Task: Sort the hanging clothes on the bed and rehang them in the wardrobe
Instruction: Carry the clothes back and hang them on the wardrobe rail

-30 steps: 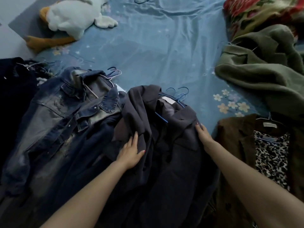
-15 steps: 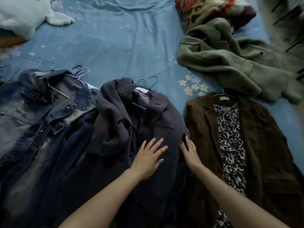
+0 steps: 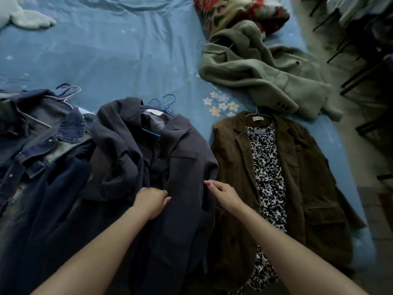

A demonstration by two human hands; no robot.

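A dark grey coat (image 3: 180,167) on blue hangers (image 3: 163,105) lies in the middle of the blue bed sheet (image 3: 127,50). My left hand (image 3: 151,199) has its fingers curled into the coat's front fabric. At the coat's right edge my right hand (image 3: 223,192) pinches the cloth. A denim jacket (image 3: 42,141) lies to the left on pale hangers. To the right lies a brown corduroy jacket (image 3: 308,177) over a leopard-print top (image 3: 268,167). A green wool coat (image 3: 265,71) is crumpled behind it.
A floral blanket (image 3: 234,9) sits bunched at the far edge of the bed. Part of a white plush toy (image 3: 32,20) shows at the top left. The bed's right edge borders a floor with dark furniture legs (image 3: 350,60).
My left hand has gone from flat with spread fingers to curled into the grey coat. My right hand has closed on the coat's right edge. The view has shifted slightly right.
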